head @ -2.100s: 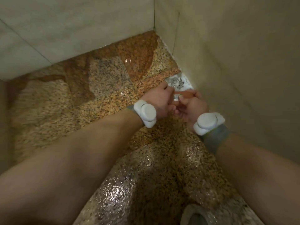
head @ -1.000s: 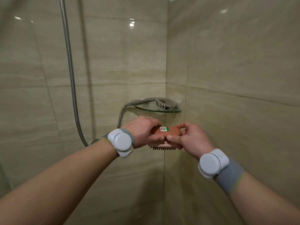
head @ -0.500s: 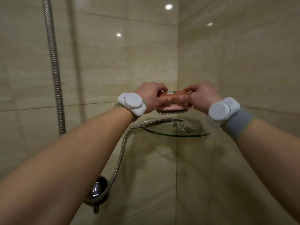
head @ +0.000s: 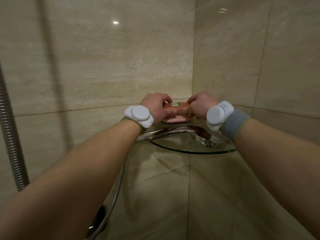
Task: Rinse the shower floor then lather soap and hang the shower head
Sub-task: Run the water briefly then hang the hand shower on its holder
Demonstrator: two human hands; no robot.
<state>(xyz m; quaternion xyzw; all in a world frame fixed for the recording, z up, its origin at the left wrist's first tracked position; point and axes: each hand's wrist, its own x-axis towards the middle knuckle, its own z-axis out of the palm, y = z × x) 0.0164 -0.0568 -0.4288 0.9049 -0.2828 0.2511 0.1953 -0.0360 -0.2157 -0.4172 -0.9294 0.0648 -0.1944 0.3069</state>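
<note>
Holding brush (head: 181,106) over glass shelf (head: 194,151); shower head (head: 199,134) on it.

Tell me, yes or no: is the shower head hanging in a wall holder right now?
No, the shower head lies flat on the glass corner shelf, its hose trailing down below.

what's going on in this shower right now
A person grips a scrub brush with both hands, the left hand and the right hand at opposite ends, fingers curled over it, bristles facing down. They hold it just above a glass corner shelf. The shower head lies on that shelf, not yet hung up, and its hose trails down the wall.
</note>
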